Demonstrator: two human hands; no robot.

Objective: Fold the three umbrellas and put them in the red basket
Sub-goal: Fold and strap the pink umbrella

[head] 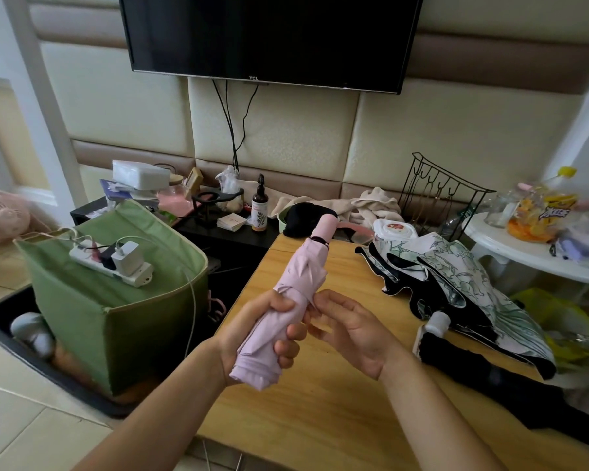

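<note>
Pink umbrella (279,314) collapsed, held over wooden table (320,419); left hand (266,338) clamped round canopy, right hand (347,328) fingers loosely apart at strap. Three umbrellas counted: pink, floral (463,277) lying loose, black (483,372) partly bundled. Red basket not spotted. Roughly third done, probably.

Pale pink umbrella (286,300), green-and-white floral umbrella (463,266) with black edging, plain black umbrella (483,379), light wooden table (337,419)
</note>
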